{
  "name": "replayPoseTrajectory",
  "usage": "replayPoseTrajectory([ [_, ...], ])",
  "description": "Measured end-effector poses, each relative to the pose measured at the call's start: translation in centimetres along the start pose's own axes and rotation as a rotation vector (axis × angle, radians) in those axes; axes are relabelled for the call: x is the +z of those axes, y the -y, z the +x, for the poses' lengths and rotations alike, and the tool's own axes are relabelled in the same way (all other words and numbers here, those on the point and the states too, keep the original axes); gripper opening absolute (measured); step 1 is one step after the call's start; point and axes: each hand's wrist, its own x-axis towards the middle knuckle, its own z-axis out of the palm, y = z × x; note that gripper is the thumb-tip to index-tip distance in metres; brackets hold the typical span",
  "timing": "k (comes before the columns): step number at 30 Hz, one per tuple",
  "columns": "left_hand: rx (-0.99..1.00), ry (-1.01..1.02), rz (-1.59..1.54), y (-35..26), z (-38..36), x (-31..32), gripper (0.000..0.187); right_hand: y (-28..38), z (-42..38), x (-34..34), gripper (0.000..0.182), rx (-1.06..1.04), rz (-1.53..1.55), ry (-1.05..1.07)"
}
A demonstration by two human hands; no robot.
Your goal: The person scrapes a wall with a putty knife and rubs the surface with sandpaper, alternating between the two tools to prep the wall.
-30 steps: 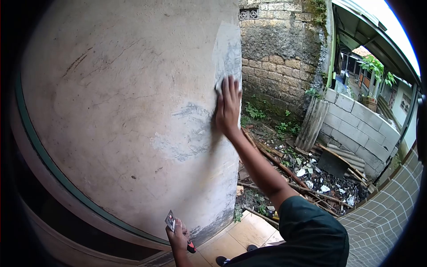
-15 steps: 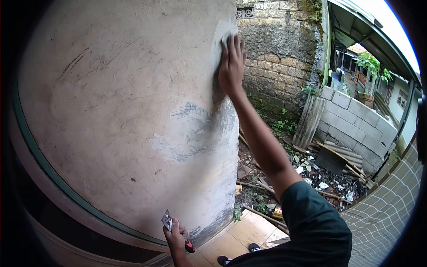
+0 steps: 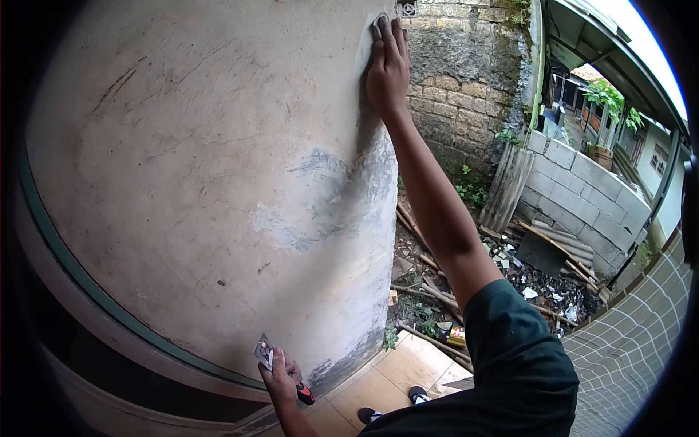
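Note:
My right hand (image 3: 388, 79) is raised high against the outer edge of the plastered wall (image 3: 196, 189). Its fingers lie extended and pressed on the edge, over a thin pale sheet (image 3: 378, 22) that looks like sandpaper; most of the sheet is hidden beneath them. Around the fingertips the wall has a smooth, pale grey patch. Low down, close to the wall's foot, my left hand (image 3: 279, 380) is closed around a putty knife (image 3: 263, 352). Its metal blade points upward, and the red and black handle end sticks out below the hand.
Scratches and a grey scuffed patch (image 3: 318, 193) mark the wall. A green-edged frame (image 3: 95, 295) curves along the lower left. Tiles (image 3: 411, 364) lie underfoot beside rubble and sticks (image 3: 429, 291). A block wall (image 3: 575, 193) and netting (image 3: 633, 320) stand at right.
My right hand has slid upward along the wall edge with the pale sheet. My left hand has shifted slightly left with the putty knife still in it.

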Motion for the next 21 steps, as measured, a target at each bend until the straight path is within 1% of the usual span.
replayPoseTrajectory([
  [2, 0.007, -0.001, -0.005, 0.1, -0.2, -1.1, 0.031, 0.9, -5.2, -0.9, 0.041, 0.031, -0.116, 0.047],
  [3, 0.024, 0.033, -0.039, 0.4, 0.0, -1.7, 0.032, 2.1, -11.1, -1.8, 0.041, 0.055, -0.107, 0.102],
  [4, 0.040, 0.064, -0.073, 0.8, 0.2, -2.0, 0.032, 2.5, -18.8, -2.6, 0.042, 0.098, -0.108, 0.196],
  [5, 0.040, 0.061, -0.053, 1.3, 0.2, -2.3, 0.033, 2.5, -27.1, -3.9, 0.042, 0.059, -0.110, 0.307],
  [6, 0.036, 0.047, -0.058, 1.5, 0.1, -2.4, 0.033, 3.6, -33.6, -5.3, 0.041, 0.081, -0.115, 0.402],
  [7, 0.014, 0.053, -0.053, 1.4, 0.1, -2.4, 0.033, 4.0, -32.8, -4.9, 0.041, 0.082, -0.104, 0.407],
  [9, 0.010, 0.083, -0.037, 1.0, 0.3, -2.3, 0.031, 4.5, -29.8, -3.7, 0.042, 0.037, -0.126, 0.325],
  [10, 0.004, 0.078, -0.028, 0.5, 0.4, -2.1, 0.031, 5.2, -24.4, -2.7, 0.043, 0.055, -0.119, 0.296],
  [12, 0.008, 0.099, -0.022, -0.3, 0.4, -1.4, 0.030, 6.9, -13.5, -0.2, 0.041, 0.090, -0.060, 0.156],
  [13, 0.019, 0.062, -0.028, -0.6, 0.4, -0.9, 0.030, 7.2, -10.3, 0.7, 0.040, 0.071, -0.064, 0.099],
  [14, 0.019, 0.060, -0.026, -0.6, 0.2, -1.1, 0.030, 7.5, -10.1, 1.1, 0.040, 0.088, -0.033, 0.066],
  [15, 0.032, 0.065, -0.040, -0.6, 0.2, -1.2, 0.030, 8.4, -12.8, 1.0, 0.040, 0.113, -0.030, 0.124],
  [16, 0.049, 0.077, -0.060, -0.5, 0.4, -1.1, 0.031, 9.3, -16.8, 0.2, 0.040, 0.129, -0.029, 0.179],
  [17, 0.051, 0.088, -0.071, 0.0, 0.6, -1.2, 0.031, 9.1, -20.7, -1.0, 0.040, 0.115, -0.036, 0.177],
  [19, 0.018, 0.111, -0.049, 1.1, 1.2, -1.7, 0.034, 7.2, -28.7, -2.9, 0.041, 0.041, -0.143, 0.319],
  [20, 0.027, 0.121, -0.048, 1.1, 1.4, -1.9, 0.034, 6.7, -30.0, -3.0, 0.041, 0.012, -0.195, 0.384],
  [21, 0.025, 0.102, -0.023, 1.1, 1.4, -2.2, 0.034, 5.1, -26.6, -2.9, 0.042, 0.161, -0.153, 0.244],
])
